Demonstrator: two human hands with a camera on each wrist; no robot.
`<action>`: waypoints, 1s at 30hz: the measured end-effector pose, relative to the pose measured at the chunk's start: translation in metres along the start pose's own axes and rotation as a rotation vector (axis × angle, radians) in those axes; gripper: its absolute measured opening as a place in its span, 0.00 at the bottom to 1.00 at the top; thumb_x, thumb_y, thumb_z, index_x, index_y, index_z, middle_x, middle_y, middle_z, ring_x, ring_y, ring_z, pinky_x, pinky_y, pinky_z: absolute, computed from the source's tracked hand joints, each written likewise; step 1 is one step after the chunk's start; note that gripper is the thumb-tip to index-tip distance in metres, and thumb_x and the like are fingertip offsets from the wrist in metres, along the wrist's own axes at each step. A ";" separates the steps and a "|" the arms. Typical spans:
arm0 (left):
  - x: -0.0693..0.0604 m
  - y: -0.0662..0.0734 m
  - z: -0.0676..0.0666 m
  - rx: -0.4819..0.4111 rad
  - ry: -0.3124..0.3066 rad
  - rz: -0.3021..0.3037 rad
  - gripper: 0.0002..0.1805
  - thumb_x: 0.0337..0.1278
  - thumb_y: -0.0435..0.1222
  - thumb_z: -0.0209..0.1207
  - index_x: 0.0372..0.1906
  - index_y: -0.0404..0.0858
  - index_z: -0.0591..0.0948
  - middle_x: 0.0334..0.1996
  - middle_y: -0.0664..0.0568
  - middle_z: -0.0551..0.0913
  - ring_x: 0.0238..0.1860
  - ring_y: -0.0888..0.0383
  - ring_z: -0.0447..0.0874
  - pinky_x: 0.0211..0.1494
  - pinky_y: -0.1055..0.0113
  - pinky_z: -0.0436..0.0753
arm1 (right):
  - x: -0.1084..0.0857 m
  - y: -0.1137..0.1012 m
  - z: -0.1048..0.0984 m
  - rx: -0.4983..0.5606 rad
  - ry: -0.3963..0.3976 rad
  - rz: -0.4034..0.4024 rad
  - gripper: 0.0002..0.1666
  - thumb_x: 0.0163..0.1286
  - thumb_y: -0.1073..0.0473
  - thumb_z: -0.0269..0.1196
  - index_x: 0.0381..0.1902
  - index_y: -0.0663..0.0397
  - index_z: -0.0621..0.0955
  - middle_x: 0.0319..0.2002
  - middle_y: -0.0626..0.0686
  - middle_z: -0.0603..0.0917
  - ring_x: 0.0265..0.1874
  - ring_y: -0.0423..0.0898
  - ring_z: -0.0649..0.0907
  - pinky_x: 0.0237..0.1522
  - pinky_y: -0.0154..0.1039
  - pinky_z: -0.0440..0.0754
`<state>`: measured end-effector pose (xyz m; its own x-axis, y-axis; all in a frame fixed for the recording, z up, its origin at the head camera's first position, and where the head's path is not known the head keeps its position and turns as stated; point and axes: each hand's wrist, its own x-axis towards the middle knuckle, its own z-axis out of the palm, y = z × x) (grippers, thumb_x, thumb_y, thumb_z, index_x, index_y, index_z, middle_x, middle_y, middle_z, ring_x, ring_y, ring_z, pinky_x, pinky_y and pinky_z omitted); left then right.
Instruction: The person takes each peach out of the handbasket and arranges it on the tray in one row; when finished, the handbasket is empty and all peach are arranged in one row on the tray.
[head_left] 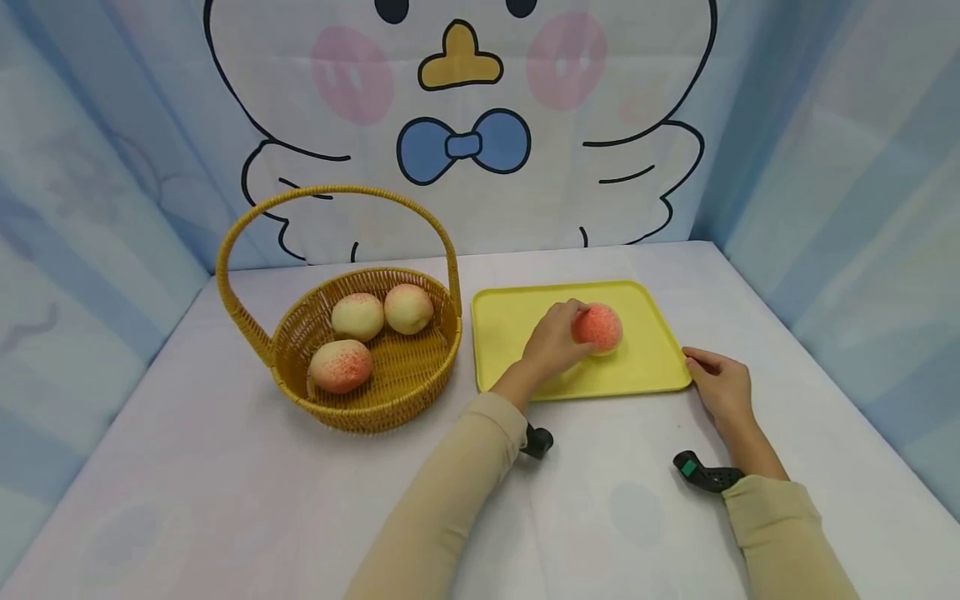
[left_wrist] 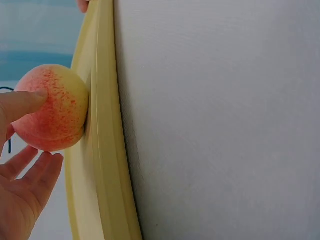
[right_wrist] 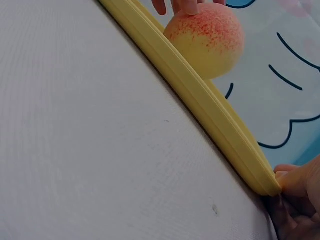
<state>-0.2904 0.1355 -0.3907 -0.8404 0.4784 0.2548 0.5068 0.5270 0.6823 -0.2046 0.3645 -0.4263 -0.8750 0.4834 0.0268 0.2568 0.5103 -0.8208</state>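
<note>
My left hand (head_left: 555, 342) grips a red-and-yellow peach (head_left: 602, 327) over the yellow tray (head_left: 517, 308). In the left wrist view the thumb lies against one side of the peach (left_wrist: 57, 112) and the fingers are under the other side. Whether the peach touches the tray's surface is hard to tell. My right hand (head_left: 723, 387) pinches the tray's near right corner between thumb and fingers, as the right wrist view also shows at the tray rim (right_wrist: 200, 105).
Left of the tray stands a woven basket (head_left: 405, 408) with a tall arched handle (head_left: 341, 190). Inside lie three peaches, among them a reddish one (head_left: 341, 367) at the front left. A curtain with a cartoon figure (head_left: 462, 146) hangs behind the white table (head_left: 247, 508).
</note>
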 end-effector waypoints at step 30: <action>0.011 0.026 0.028 -0.090 0.128 -0.179 0.20 0.54 0.37 0.62 0.52 0.38 0.74 0.42 0.49 0.75 0.42 0.57 0.72 0.45 0.72 0.72 | -0.001 -0.004 0.001 -0.001 0.008 0.023 0.21 0.71 0.60 0.49 0.57 0.66 0.74 0.55 0.63 0.74 0.53 0.53 0.72 0.38 0.23 0.70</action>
<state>-0.2812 0.1739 -0.3896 -0.9356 0.2872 0.2052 0.3333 0.5276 0.7814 -0.2052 0.3612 -0.4241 -0.8655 0.5007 0.0124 0.2775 0.5000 -0.8204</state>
